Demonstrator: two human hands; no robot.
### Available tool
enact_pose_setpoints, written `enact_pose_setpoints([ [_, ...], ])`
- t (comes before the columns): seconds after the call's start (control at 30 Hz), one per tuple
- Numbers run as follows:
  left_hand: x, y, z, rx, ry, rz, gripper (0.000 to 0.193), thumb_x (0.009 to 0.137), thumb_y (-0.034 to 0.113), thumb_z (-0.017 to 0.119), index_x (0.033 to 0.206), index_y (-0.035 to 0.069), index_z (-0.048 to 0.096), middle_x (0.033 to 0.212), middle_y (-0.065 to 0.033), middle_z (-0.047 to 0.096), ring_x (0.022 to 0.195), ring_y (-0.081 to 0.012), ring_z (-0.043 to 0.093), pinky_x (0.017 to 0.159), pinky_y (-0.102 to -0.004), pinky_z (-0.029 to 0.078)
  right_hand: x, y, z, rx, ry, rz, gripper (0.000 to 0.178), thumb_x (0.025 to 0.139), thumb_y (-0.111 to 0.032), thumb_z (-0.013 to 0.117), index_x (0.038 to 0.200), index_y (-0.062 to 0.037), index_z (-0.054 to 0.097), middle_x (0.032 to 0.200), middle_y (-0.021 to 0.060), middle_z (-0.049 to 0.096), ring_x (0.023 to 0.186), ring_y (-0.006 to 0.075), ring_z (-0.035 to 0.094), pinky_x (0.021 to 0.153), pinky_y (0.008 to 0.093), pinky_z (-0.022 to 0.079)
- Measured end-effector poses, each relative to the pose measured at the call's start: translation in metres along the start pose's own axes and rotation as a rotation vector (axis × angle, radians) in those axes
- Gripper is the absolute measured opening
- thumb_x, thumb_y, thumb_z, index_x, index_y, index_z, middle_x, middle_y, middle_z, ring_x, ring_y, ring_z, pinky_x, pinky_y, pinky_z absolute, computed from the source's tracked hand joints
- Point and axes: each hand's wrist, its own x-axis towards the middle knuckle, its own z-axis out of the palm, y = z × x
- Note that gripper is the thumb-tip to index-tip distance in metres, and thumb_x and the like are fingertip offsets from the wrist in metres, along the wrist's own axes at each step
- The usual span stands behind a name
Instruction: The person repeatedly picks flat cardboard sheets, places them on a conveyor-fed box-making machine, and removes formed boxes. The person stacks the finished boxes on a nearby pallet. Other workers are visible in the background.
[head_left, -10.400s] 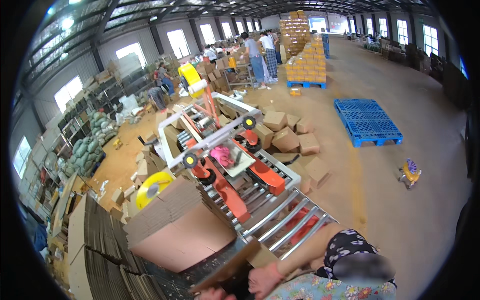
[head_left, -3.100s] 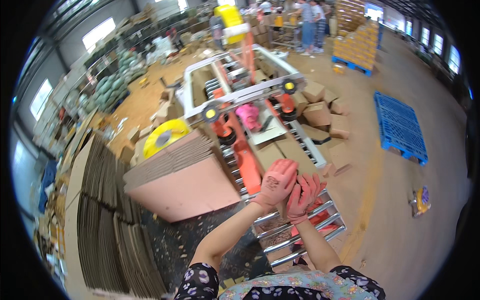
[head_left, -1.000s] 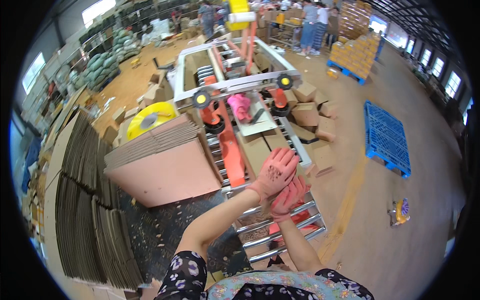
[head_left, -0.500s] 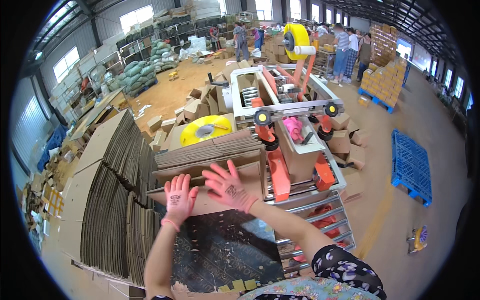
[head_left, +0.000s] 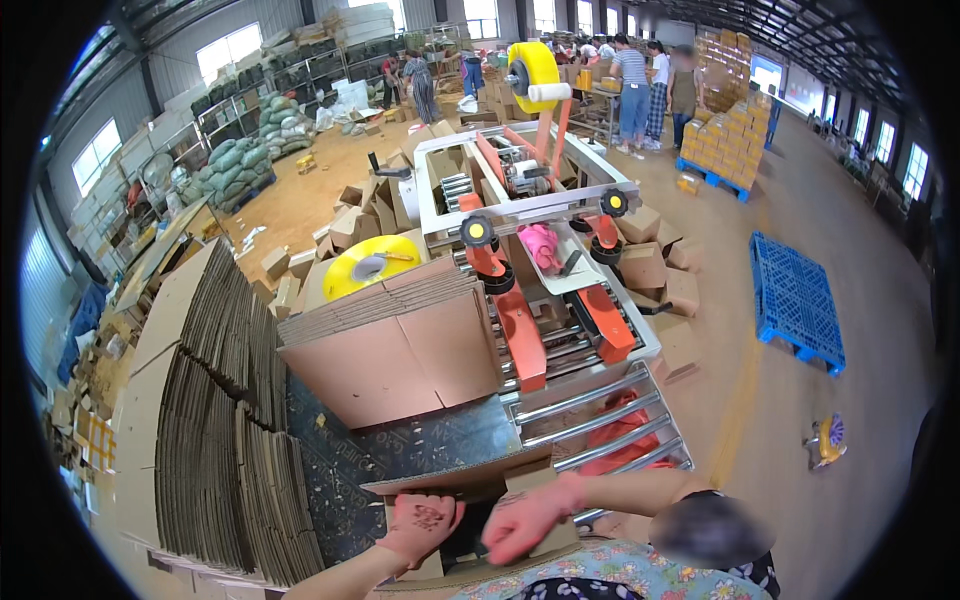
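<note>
An opened cardboard box [head_left: 465, 478] stands close against my body at the lower edge, its upper flaps spread and its inside dark. My left hand [head_left: 425, 525], in a pink glove, is closed at the box's left side, with the fingertips partly hidden. On the right, my right hand [head_left: 530, 515], gloved alike, curls its fingers over a flap at the opening. Beyond the box, flattened cartons [head_left: 400, 350] lean upright in a row on the dark worktop [head_left: 350, 455].
Left of the worktop rises a tall stack of flat cartons [head_left: 205, 450]. Ahead stands a carton-taping machine [head_left: 520, 340] with a yellow tape roll [head_left: 540, 75] and rollers [head_left: 600, 430]. Another tape roll [head_left: 345, 268] lies behind the cartons. A blue pallet [head_left: 797, 300] lies at right; people stand farther back.
Both hands have come back from the leaning cartons toward my body, where an opened box now stands between them. The box at the machine's entry has gone from there. The view has shifted.
</note>
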Motion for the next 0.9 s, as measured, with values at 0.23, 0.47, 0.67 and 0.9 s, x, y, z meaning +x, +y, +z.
enact_pose_setpoints([
  [0.23,-0.069,-0.002,-0.052,-0.459,-0.076,0.278,0.051,0.085,0.040,0.061,0.125,0.008,0.056,0.124,-0.0197,0.050,0.121,-0.0383,0.046,0.096,-0.0471,0.042,0.007,0.008,0.024,-1.173,0.996,-0.422,0.043,0.077,-0.021,0.060,0.118,-0.0069,0.059,0.127,0.0120,0.057,0.123,0.0308,0.051,0.100,0.0471,0.043],
  [0.47,-0.004,-0.013,-0.006,-0.108,0.865,-0.082,0.052,0.079,0.021,0.061,0.126,0.002,0.050,0.125,-0.0250,0.046,0.119,-0.0513,0.039,0.101,-0.0643,0.029,-0.085,0.026,0.080,-0.789,1.036,0.143,0.038,0.085,-0.027,0.065,0.115,-0.0053,0.064,0.133,0.0152,0.056,0.127,0.0332,0.049,0.108,0.0544,0.029],
  [0.67,0.178,0.027,-0.051,-1.297,-0.212,-0.062,0.059,0.092,0.040,0.061,0.134,0.001,0.044,0.117,-0.0131,0.062,0.112,-0.0227,0.057,0.099,-0.0339,0.042,-0.137,0.082,0.127,-0.503,1.901,0.064,0.028,0.088,-0.022,0.054,0.109,-0.0059,0.063,0.121,0.0158,0.058,0.120,0.0386,0.049,0.110,0.0552,0.026],
  [0.9,0.368,0.143,-0.038,-0.520,0.894,0.392,0.027,0.088,0.020,0.056,0.107,0.001,0.057,0.111,-0.0171,0.060,0.103,-0.0359,0.057,0.090,-0.0437,0.046,-0.141,0.152,0.052,-0.991,2.341,0.397,0.035,0.091,-0.031,0.044,0.106,-0.0046,0.061,0.113,0.0133,0.059,0.115,0.0378,0.048,0.111,0.0577,0.019],
])
